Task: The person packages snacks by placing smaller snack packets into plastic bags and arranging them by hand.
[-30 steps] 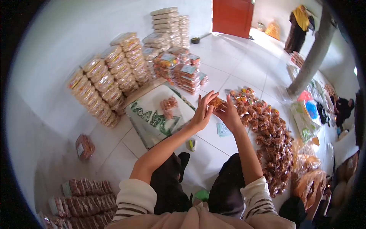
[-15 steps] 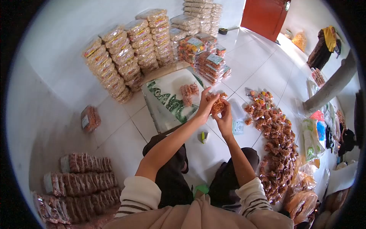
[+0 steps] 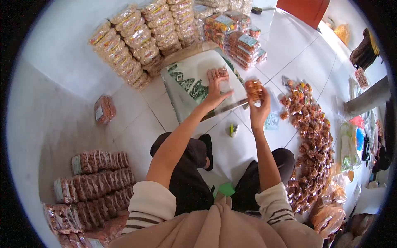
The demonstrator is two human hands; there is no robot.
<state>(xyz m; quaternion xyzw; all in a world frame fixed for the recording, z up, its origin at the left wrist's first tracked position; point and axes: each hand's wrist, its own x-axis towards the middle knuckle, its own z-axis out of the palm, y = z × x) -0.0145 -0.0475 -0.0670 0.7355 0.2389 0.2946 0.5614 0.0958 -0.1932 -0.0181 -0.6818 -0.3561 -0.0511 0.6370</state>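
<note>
My right hand (image 3: 260,110) holds a small bundle of orange-brown snack packets (image 3: 254,90) in clear plastic, just off the right edge of a low box (image 3: 178,105) with a white and green patterned cover. Over that cover, my left hand (image 3: 216,96) has its fingertips at a clear-wrapped row of reddish-brown snack packets (image 3: 216,73). Its thumb is spread away from the fingers, and part of the row is hidden behind them. A green and white stapler-like tool (image 3: 232,130) lies on the floor between my knees and the box.
Loose snack packets (image 3: 310,136) spread over the floor at right. Stacked bags of pale snacks (image 3: 132,35) line the wall behind the box, beside filled packs (image 3: 244,47). Bundled packs (image 3: 97,182) lie at lower left. A printed label card (image 3: 271,121) is near my right wrist.
My hands were together on the snack packets. The left has let go and moved left to the row on the box; the right keeps the bundle. The view has shifted downward.
</note>
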